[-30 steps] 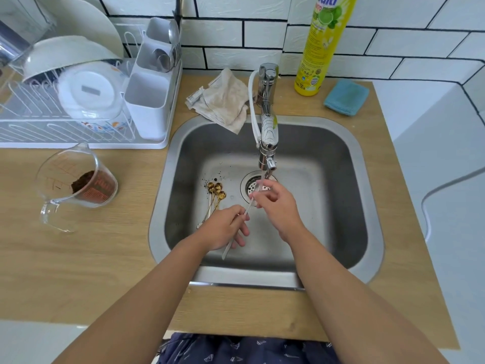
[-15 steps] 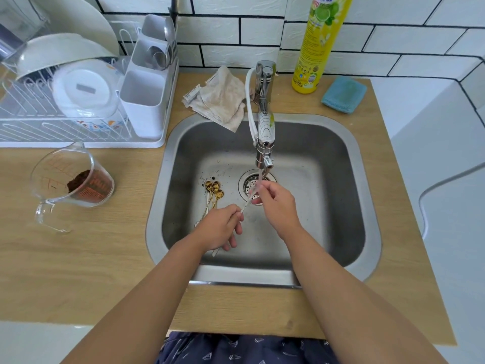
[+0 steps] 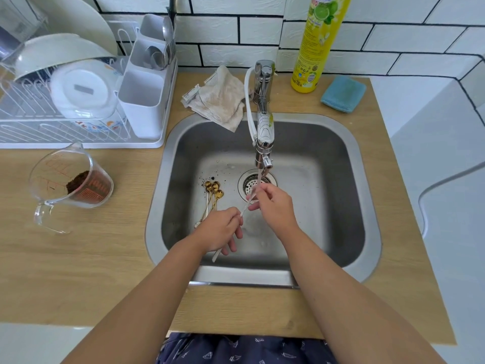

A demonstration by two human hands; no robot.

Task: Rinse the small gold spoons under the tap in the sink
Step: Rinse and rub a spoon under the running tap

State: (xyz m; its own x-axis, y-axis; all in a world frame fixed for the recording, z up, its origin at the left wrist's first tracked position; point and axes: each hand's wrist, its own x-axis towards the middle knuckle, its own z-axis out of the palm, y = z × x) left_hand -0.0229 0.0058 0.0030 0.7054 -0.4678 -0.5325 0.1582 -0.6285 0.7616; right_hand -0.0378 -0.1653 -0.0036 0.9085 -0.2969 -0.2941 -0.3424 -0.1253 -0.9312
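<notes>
Over the steel sink [image 3: 367,195], my left hand [image 3: 219,228] grips the white handle of a thin spoon [image 3: 245,207]. My right hand [image 3: 275,206] pinches the spoon's upper end right under the tap [image 3: 263,143], where a thin stream of water runs down onto it. The spoon's bowl is hidden by my right fingers. A bunch of small gold spoons [image 3: 214,191] lies on the sink floor left of the drain [image 3: 253,183], beside some dark specks.
A glass measuring jug [image 3: 70,185] with brown powder stands on the wooden counter at the left. Behind it is a white dish rack [image 3: 86,101] with bowls and cutlery. A crumpled cloth [image 3: 221,97], a yellow detergent bottle [image 3: 319,46] and a blue sponge [image 3: 343,93] lie behind the sink.
Both hands stay on the spoon under the running water with only slight shifts. The spoon's upper end stays near the stream over the drain.
</notes>
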